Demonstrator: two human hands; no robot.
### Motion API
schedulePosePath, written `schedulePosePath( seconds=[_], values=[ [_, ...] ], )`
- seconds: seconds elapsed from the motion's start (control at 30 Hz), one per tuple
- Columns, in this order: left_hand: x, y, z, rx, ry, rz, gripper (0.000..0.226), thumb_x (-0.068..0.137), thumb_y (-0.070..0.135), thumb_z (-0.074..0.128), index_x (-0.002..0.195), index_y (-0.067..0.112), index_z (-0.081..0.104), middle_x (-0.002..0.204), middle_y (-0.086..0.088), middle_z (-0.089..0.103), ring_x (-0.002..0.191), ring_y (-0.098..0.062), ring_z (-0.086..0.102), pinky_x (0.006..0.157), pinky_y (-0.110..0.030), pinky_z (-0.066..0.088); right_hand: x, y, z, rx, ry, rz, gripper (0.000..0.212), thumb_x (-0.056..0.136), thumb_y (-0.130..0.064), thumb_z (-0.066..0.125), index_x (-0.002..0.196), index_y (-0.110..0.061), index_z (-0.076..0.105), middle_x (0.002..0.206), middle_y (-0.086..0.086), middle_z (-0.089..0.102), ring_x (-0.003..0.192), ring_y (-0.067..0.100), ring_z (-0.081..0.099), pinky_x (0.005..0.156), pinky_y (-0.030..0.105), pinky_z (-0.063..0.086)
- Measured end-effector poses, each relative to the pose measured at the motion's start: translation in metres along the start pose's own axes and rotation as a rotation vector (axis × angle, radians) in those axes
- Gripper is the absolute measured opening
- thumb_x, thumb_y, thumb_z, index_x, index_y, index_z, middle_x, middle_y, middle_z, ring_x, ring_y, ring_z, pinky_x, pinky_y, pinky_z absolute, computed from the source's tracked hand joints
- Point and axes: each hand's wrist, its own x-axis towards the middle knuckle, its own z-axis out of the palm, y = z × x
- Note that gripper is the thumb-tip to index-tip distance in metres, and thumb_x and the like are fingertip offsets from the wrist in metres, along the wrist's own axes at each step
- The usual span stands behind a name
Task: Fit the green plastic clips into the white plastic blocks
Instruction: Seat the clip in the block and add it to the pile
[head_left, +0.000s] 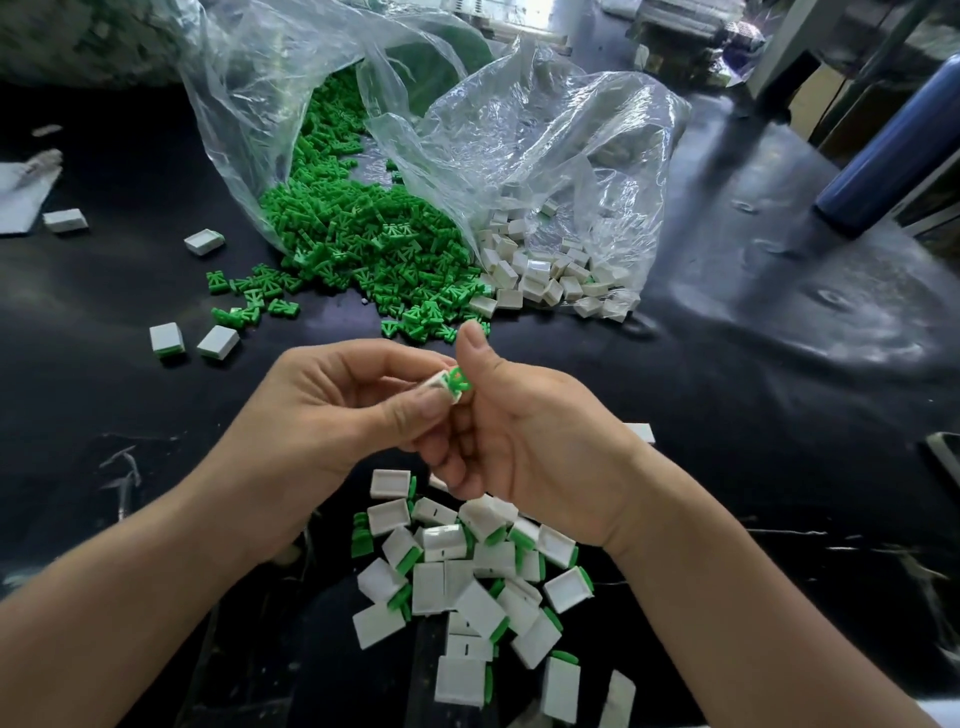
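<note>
above the finished pile (467, 582), the left hand (332, 415) pinches a white block (440, 388), the right hand (530, 447) a green clip (460, 379) at its opening, both grips clamped. best to square the clip, then press straight. loose clips (363, 244) lie beyond.

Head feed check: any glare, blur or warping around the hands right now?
Head view: the left hand, right hand, white plastic block and green plastic clip are sharp; glare streaks the black tabletop at right and the clear plastic bags; the far corners are soft and bowed by the wide lens.
</note>
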Motion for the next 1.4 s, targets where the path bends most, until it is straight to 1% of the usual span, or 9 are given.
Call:
schedulePosePath(
  seconds=[0.1, 0.23, 0.57, 0.77, 0.87, 0.97, 1.2, 1.3, 1.4],
  values=[
    [0.0, -0.0012, 0.0011, -0.007, 0.015, 0.017, 0.03, 0.062, 0.015, 0.066, 0.089, 0.001, 0.07, 0.058, -0.017, 0.064, 0.049, -0.028, 0.06, 0.051, -0.031, 0.053, -0.0001, 0.0022, 0.0015, -0.032, 0.044, -0.027, 0.048, 0.072, -0.055, 0.038, 0.069, -0.01, 0.051, 0.054, -0.002, 0.049, 0.047, 0.008, 0.042, 0.045, 0.018, 0.034],
    [0.0006, -0.0018, -0.002, 0.04, 0.003, 0.035, 0.026, 0.066, 0.014, 0.065, 0.083, -0.005, 0.07, 0.062, -0.024, 0.063, 0.052, -0.037, 0.06, 0.055, -0.038, 0.056, -0.0007, 0.0063, 0.0033, -0.084, 0.081, -0.025, 0.045, 0.07, -0.054, 0.04, 0.072, -0.011, 0.05, 0.057, -0.003, 0.045, 0.049, 0.008, 0.039, 0.046, 0.017, 0.032],
    [-0.0008, -0.0039, 0.0001, 0.03, 0.022, 0.063, 0.025, 0.063, 0.018, 0.065, 0.081, 0.001, 0.071, 0.073, -0.012, 0.069, 0.058, -0.026, 0.063, 0.056, -0.031, 0.056, -0.004, 0.0057, 0.0061, -0.118, 0.093, -0.063, 0.037, 0.077, -0.049, 0.038, 0.071, -0.012, 0.046, 0.06, -0.005, 0.04, 0.053, 0.008, 0.036, 0.05, 0.018, 0.032],
    [-0.0014, -0.005, -0.0029, -0.021, 0.027, 0.041, 0.025, 0.064, 0.025, 0.07, 0.083, 0.01, 0.074, 0.065, -0.016, 0.064, 0.05, -0.027, 0.058, 0.049, -0.034, 0.053, -0.0002, 0.0068, 0.0062, -0.057, 0.014, -0.004, 0.056, 0.068, -0.063, 0.036, 0.079, -0.012, 0.053, 0.057, -0.004, 0.046, 0.049, 0.008, 0.039, 0.048, 0.02, 0.03],
    [-0.0012, -0.003, -0.0047, 0.027, -0.008, 0.032, 0.031, 0.064, 0.029, 0.072, 0.088, 0.009, 0.073, 0.063, -0.009, 0.066, 0.052, -0.021, 0.061, 0.054, -0.03, 0.054, -0.0004, 0.0073, 0.0057, -0.056, 0.025, -0.007, 0.051, 0.069, -0.065, 0.036, 0.066, -0.018, 0.056, 0.053, -0.006, 0.044, 0.045, 0.007, 0.036, 0.046, 0.019, 0.026],
    [-0.001, -0.001, -0.0063, 0.066, -0.048, 0.032, 0.024, 0.068, 0.022, 0.066, 0.086, 0.008, 0.074, 0.065, -0.016, 0.066, 0.054, -0.02, 0.059, 0.056, -0.025, 0.052, -0.0013, 0.0083, 0.0057, -0.144, 0.052, 0.007, 0.054, 0.067, -0.066, 0.033, 0.062, -0.017, 0.053, 0.05, -0.009, 0.041, 0.044, 0.006, 0.034, 0.045, 0.019, 0.024],
    [-0.0028, -0.0027, -0.0031, -0.04, -0.021, 0.017, 0.023, 0.064, 0.024, 0.067, 0.08, 0.011, 0.076, 0.058, -0.013, 0.065, 0.051, -0.022, 0.061, 0.052, -0.03, 0.054, -0.0021, 0.0063, 0.0068, -0.142, 0.043, -0.007, 0.055, 0.067, -0.062, 0.036, 0.076, -0.01, 0.052, 0.054, -0.006, 0.037, 0.045, 0.006, 0.032, 0.045, 0.017, 0.026],
    [-0.0017, -0.0026, -0.0015, -0.016, 0.023, 0.014, 0.021, 0.062, 0.024, 0.065, 0.077, 0.015, 0.077, 0.057, -0.012, 0.065, 0.049, -0.02, 0.06, 0.053, -0.027, 0.053, -0.0019, 0.007, 0.0065, -0.164, 0.058, -0.007, 0.054, 0.066, -0.065, 0.035, 0.068, -0.014, 0.052, 0.05, -0.009, 0.039, 0.045, 0.006, 0.033, 0.045, 0.018, 0.025],
    [-0.0021, -0.0012, -0.0025, -0.017, 0.009, 0.002, 0.029, 0.061, 0.031, 0.071, 0.082, 0.012, 0.076, 0.067, -0.019, 0.066, 0.056, -0.022, 0.062, 0.058, -0.026, 0.055, -0.001, 0.006, 0.005, -0.176, 0.067, -0.019, 0.055, 0.067, -0.066, 0.035, 0.07, -0.013, 0.052, 0.058, -0.003, 0.039, 0.048, 0.008, 0.032, 0.047, 0.021, 0.023]
  ],
)
